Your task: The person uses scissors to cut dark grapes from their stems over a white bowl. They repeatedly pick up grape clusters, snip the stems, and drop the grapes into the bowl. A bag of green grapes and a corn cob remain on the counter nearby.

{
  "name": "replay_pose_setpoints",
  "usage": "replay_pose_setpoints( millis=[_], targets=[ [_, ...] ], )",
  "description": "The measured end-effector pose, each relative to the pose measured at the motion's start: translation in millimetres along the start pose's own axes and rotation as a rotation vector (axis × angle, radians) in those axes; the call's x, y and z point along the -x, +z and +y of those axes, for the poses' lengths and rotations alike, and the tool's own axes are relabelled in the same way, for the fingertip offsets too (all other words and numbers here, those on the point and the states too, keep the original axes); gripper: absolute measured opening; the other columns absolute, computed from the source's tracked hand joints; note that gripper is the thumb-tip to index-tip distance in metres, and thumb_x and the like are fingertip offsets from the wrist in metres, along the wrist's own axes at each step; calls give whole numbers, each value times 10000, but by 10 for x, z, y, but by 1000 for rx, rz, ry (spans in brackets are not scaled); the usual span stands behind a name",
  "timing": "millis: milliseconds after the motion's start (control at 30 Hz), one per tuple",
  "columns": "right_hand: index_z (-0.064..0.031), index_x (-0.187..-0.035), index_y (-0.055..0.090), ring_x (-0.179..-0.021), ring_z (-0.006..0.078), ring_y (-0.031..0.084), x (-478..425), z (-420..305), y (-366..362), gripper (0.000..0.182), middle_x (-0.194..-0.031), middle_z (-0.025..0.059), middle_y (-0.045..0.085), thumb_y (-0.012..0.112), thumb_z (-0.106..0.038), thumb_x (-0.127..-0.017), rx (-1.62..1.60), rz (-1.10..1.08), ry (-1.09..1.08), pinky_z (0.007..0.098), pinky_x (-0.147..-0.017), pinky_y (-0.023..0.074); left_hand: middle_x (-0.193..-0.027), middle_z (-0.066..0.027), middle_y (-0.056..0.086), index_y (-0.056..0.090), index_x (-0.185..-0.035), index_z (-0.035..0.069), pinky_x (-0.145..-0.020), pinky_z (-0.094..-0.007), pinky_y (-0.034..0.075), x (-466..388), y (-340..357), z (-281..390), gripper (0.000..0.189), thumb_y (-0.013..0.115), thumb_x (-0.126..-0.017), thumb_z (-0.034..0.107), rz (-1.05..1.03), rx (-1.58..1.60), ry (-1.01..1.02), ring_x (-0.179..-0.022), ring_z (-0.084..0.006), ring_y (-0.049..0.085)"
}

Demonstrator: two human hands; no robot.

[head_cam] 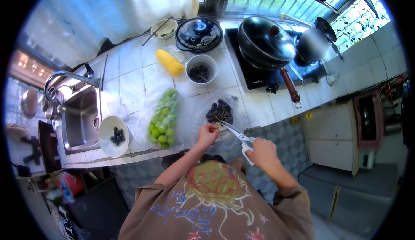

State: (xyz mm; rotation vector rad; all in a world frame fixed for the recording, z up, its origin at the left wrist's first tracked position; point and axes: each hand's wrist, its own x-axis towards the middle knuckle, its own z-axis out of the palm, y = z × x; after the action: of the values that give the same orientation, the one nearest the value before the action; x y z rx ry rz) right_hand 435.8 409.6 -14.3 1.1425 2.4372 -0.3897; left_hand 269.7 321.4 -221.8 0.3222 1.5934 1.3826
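Observation:
A bunch of dark grapes (220,111) lies on a clear plastic bag (197,110) near the counter's front edge. The fingertips of my left hand (208,135) pinch its greenish stem at the near end. In my right hand (263,150) is a pair of white-handled kitchen scissors (241,136), the blades reaching to the stem beside my left fingers. Whether the blades are closed on the stem is too small to tell. Left of my hands, a bag of green grapes (163,118) rests on the tiles. A white bowl (108,126) by the sink holds several loose dark grapes (117,136).
Behind the grapes stand a white bowl of dark grapes in liquid (210,59), an ear of corn (169,62) and a dark lidded pot (198,34). A lidded wok (266,45) sits on the gas stove (253,78), its handle (289,84) pointing toward me. At left is a steel sink (81,120).

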Motion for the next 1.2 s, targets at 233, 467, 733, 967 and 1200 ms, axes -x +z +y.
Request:
replay_pose_setpoints(
  millis=[233,467,733,967,1200],
  targets=[
    [1,-816,607,-773,339,632,-87,20,-111,408,-792,176,641,706,-374,-690,74,6,-61,409,-681,508,-695,-52,615,589,-840,-14,-518,-246,453,1,55,-91,123,645,-735,16,68,-86,73,-563,-101,559],
    [-13,-835,614,-772,331,635,-232,196,44,381,-797,169,644,707,-354,-692,73,-4,-47,407,-682,512,-704,-64,636,605,-841,-7,-599,-270,481,-2,46,-93,126,649,-728,28,106,-176,97,-629,-126,589],
    [-18,-839,602,-760,332,636,-149,355,14,364,-790,169,647,697,-341,-700,77,20,-6,412,-678,507,-788,-133,599,583,-892,15,-660,-398,470,123,-24,346,155,627,-757,77,235,-684,253,-713,-292,597],
    [-7,-816,576,-736,357,628,137,363,-56,392,-747,183,637,709,-358,-700,-31,82,27,438,-660,498,-952,-170,517,512,-957,42,-660,-464,454,-208,-255,472,163,534,-796,27,525,-839,457,-742,-377,575],
    [8,-780,594,-716,389,611,261,373,56,371,-707,210,624,699,-335,-683,-199,109,62,452,-652,491,-896,-184,523,537,-865,35,-632,-475,458,-361,-386,499,65,540,-805,57,386,-1029,355,-733,-390,578]
  ],
)
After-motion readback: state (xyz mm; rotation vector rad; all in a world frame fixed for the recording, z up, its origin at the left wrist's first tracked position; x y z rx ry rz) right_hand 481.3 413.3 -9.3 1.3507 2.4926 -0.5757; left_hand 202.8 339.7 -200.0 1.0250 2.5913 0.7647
